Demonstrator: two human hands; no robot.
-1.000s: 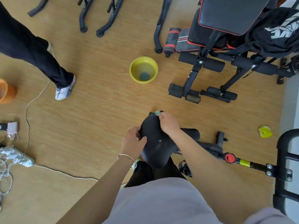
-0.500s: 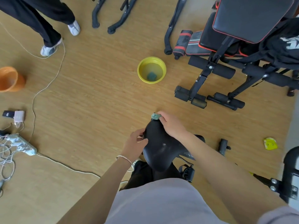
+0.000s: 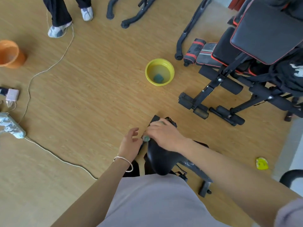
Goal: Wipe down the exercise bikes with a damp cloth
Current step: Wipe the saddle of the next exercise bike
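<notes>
The right hand (image 3: pixel 164 135) lay palm-down over the front end of the black bike saddle (image 3: pixel 158 158), fingers curled and closed around a small greenish damp cloth (image 3: pixel 146 138). Only a small wad of the cloth showed, protruding at the thumb side of the hand and touching the saddle's left front edge; a further trace of green was visible near the fingertips. The left hand (image 3: pixel 130 143) was beside the saddle on its left, fingers spread and loosely open, holding nothing; whether its palm touched the saddle edge could not be determined. A thin bracelet (image 3: pixel 123 161) sat on the left wrist.

The saddle stood directly below the camera, its wide rear end toward the wearer, with black frame parts of the exercise bike (image 3: pixel 193 169) extending to the right beneath the right forearm.

On the wooden floor (image 3: pixel 90 87), well ahead of the saddle, stood a yellow basin (image 3: pixel 159 72) containing water and a blue-green sponge (image 3: pixel 158 78). A black weight bench (image 3: pixel 255 46) with red trim occupied the upper right. An orange bucket (image 3: pixel 11 54) stood at the left edge, with a white cable (image 3: pixel 49 68) running across the floor to a power strip (image 3: pixel 11 125). A second person's legs and white shoes (image 3: pixel 57 30) were at the top left. A small yellow object (image 3: pixel 262 163) lay on the floor at the right.
</notes>
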